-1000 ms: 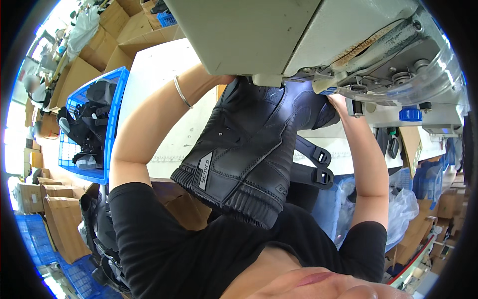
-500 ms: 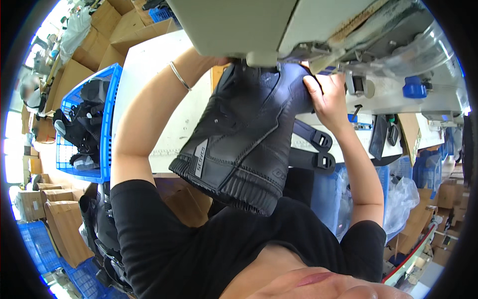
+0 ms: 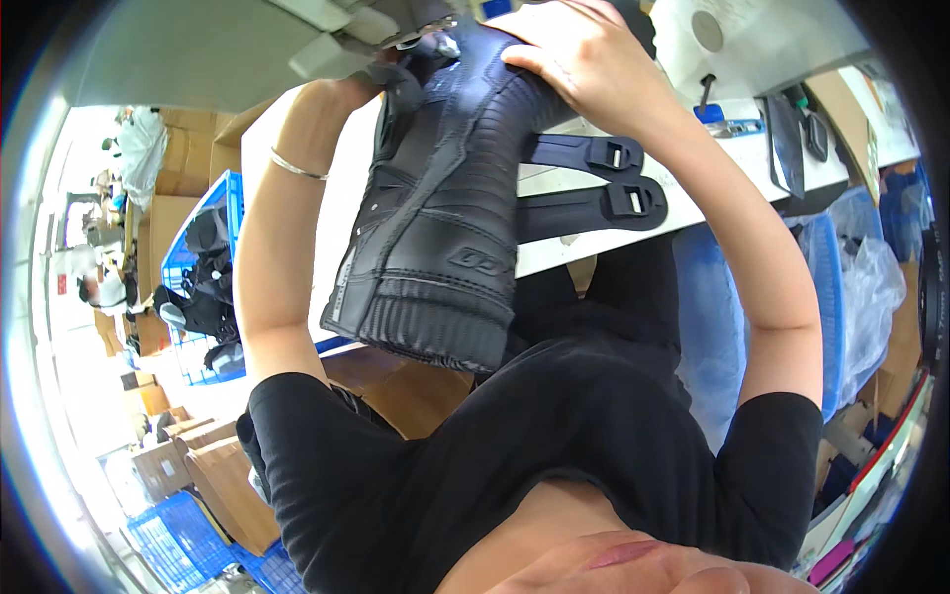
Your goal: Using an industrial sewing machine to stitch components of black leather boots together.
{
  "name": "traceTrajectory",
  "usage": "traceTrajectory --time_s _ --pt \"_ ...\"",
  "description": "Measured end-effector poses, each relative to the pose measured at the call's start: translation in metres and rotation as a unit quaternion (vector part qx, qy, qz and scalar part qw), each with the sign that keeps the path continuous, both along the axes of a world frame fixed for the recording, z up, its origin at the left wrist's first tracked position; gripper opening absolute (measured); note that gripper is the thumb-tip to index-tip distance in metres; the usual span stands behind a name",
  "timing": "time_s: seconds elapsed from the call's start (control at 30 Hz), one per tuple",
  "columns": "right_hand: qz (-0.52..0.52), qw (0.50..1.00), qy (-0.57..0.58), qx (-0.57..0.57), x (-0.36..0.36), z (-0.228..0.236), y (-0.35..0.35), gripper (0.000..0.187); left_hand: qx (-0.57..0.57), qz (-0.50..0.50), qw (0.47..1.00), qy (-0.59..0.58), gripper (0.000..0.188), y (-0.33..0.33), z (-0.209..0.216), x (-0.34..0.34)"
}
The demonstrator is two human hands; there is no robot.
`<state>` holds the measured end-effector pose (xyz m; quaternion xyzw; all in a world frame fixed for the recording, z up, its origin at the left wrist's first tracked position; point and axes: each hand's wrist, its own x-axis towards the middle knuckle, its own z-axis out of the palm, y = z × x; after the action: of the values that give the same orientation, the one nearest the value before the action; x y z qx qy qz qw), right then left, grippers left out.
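Note:
A black boot upper (image 3: 440, 223) hangs under the sewing machine head (image 3: 198, 59), its ribbed, padded cuff toward me. Its far end lies under the machine's metal parts. My right hand (image 3: 594, 64) grips its right far side, thumb on top and the other fingers partly hidden. At the left far edge my left hand (image 3: 341, 96) touches the upper; its fingers are hidden behind the material. Two black straps with buckles (image 3: 633, 201) stick out from the right side of the boot upper, over the white table (image 3: 554, 259).
A blue crate (image 3: 234, 203) of dark pieces stands left of the table. Cardboard boxes (image 3: 233, 485) and blue crates (image 3: 178, 535) are at lower left. To the right hang blue and clear plastic bags (image 3: 871, 287). Small tools (image 3: 732, 127) lie on the right of the table.
The boot upper has turned and shifted left and farther in, showing more of its ribbed side. My right hand has moved left and farther over it. My view has shifted too.

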<state>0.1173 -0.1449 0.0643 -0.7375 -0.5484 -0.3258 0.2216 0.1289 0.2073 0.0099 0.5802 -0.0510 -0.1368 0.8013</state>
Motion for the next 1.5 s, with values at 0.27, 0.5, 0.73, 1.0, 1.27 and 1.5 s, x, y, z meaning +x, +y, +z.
traceTrajectory --time_s 0.27,0.5,0.73,1.0,1.27,1.5 --pt "0.220 0.971 -0.011 -0.093 0.006 0.009 -0.019 0.059 -0.048 -0.103 0.985 -0.129 0.035 -0.018 0.018 -0.023" --pt "0.242 0.966 -0.037 -0.086 0.002 0.013 0.000 0.055 -0.356 -0.200 0.907 -0.106 0.056 -0.051 0.048 -0.046" --pt "0.201 0.975 -0.023 -0.096 -0.006 0.008 -0.003 0.047 0.406 0.035 0.913 -0.009 0.061 -0.086 0.102 -0.113" --pt "0.205 0.969 0.013 -0.133 0.000 0.020 -0.006 0.039 0.354 0.001 0.934 0.041 0.064 -0.081 0.070 -0.106" --pt "0.226 0.972 0.040 -0.059 -0.002 -0.002 0.000 0.042 0.221 0.123 0.967 0.012 0.050 -0.091 0.062 -0.113" --pt "0.154 0.987 -0.035 -0.008 -0.017 -0.005 0.003 0.045 0.190 0.137 0.972 -0.009 0.029 -0.094 0.066 -0.098"
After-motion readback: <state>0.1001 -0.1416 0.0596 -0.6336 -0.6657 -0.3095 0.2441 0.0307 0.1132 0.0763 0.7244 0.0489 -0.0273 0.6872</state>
